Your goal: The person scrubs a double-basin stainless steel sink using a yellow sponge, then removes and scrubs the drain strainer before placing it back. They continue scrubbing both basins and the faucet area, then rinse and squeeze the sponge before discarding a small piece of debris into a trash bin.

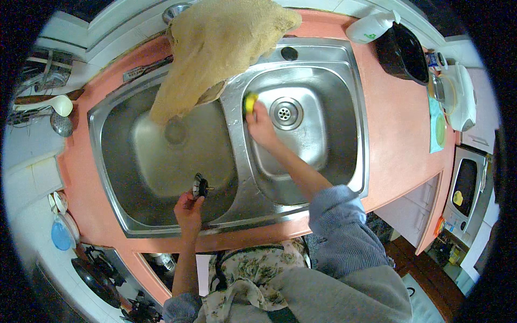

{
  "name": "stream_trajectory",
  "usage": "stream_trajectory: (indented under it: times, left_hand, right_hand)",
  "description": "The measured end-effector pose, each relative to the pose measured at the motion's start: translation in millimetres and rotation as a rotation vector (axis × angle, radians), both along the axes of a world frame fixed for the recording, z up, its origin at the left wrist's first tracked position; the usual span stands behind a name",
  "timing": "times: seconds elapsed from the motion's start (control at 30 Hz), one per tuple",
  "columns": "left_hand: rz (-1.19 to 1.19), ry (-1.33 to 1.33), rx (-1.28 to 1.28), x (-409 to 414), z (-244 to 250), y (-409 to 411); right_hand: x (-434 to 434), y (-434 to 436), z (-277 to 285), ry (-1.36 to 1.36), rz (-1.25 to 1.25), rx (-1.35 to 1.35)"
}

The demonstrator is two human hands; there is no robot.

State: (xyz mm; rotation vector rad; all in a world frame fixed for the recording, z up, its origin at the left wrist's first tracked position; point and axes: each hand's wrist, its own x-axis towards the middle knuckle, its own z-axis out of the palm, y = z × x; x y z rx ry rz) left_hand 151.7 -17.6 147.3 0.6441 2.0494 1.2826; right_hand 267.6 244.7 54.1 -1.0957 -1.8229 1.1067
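My left hand (188, 210) pinches a sink strainer plug (199, 186) with a black rubber rim and a short stem, holding it above the front of the left basin (141, 169). Cloudy-looking water seems to cover that basin's drain. My right hand (261, 126) grips a yellow and green sponge (250, 102) against the left wall of the right basin (301, 155). Beside that hand, the right basin's drain (285, 113) shows its holes. A tan towel (226, 44) hangs over the back middle of the steel double sink, its lower end reaching into the left basin.
A white pump bottle (369, 28) and a black plastic tub (402, 54) stand at the back right of the pink countertop (398, 121). Ladles (61, 105) hang on the left, above stacked dishes (64, 232) and a black pan (95, 280) farther forward.
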Motion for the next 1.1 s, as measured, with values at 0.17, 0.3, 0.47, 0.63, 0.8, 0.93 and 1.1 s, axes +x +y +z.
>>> stream_trajectory:
  times: [0.17, 0.3, 0.47, 0.63, 0.8, 0.93, 1.1]
  left_hand:
    - [-0.044, 0.010, -0.096, -0.9, 3.5, 4.2]
    - [-0.054, 0.053, -0.146, 0.9, 5.1, 9.9]
    - [-0.017, -0.045, -0.056, 3.4, 8.3, 14.7]
    - [-0.018, -0.065, -0.106, 10.6, 15.4, 12.2]
    - [-0.033, 0.042, -0.084, 13.7, 19.4, 6.1]
    - [-0.024, -0.023, -0.037, 14.8, 16.2, 3.6]
    - [0.022, -0.031, -0.046, 25.0, 10.1, 3.4]
  right_hand:
    - [90.0, -75.6, 24.2, -0.596, 0.609, -0.523]
    - [112.1, -87.8, 4.5, -0.630, 0.736, -0.697]
    - [73.4, -49.6, -30.0, -0.543, 0.483, 0.219]
    - [55.8, 56.5, -50.1, -0.823, 0.553, 0.468]
    - [118.5, 90.6, -51.5, -1.083, 0.339, 0.454]
    - [136.9, 89.9, -45.2, -1.039, 0.271, 0.317]
    - [96.4, 61.3, -47.4, -0.743, 0.307, 0.277]
